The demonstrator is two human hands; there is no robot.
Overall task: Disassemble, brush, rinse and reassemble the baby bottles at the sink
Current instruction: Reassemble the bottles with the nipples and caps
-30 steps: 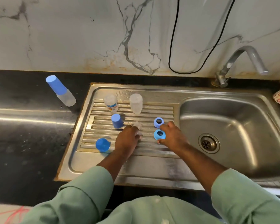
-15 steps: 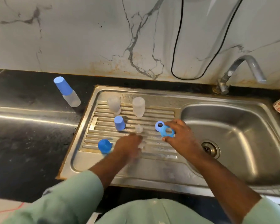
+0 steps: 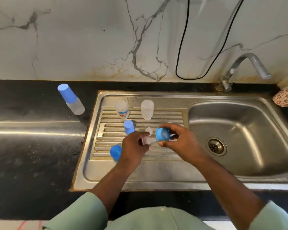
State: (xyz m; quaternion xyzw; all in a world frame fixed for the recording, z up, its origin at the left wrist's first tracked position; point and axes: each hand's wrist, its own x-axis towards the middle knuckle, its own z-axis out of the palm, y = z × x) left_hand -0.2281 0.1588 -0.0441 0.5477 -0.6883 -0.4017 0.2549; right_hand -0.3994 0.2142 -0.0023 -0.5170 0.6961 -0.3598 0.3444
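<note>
Drainboard (image 3: 140, 173) left of basin (image 3: 239, 146), tap (image 3: 249, 63) behind basin. Two bottle bodies (image 3: 122, 109) (image 3: 147, 112) at drainboard rear, cap (image 3: 129, 127) in front of them, another cap (image 3: 115, 152) nearer front-left. Capped bottle (image 3: 71, 99) on counter (image 3: 32, 155) left of sink. Cup (image 3: 284, 97) far right.

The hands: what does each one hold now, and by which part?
Right hand pinches the blue ring by its rim. Left hand grips a clear teat by its base.
</note>
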